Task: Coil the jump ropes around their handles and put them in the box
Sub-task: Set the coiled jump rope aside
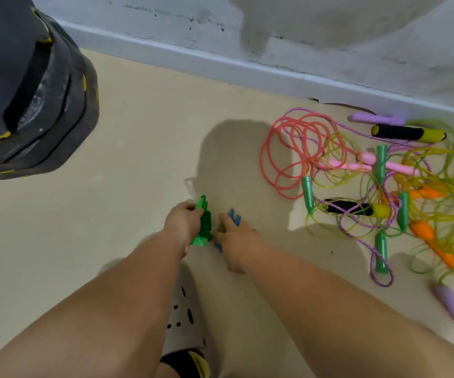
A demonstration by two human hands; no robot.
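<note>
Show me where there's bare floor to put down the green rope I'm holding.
Bare floor runs from the green rope in your left hand out to the dark padded base and back to the baseboard. The right is crowded: the tangle of ropes spreads rightward from the red loops.

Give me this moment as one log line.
left hand: grips green coiled rope | right hand: holds blue rope | loose ropes: tangled on floor, right | box: not in view
</note>
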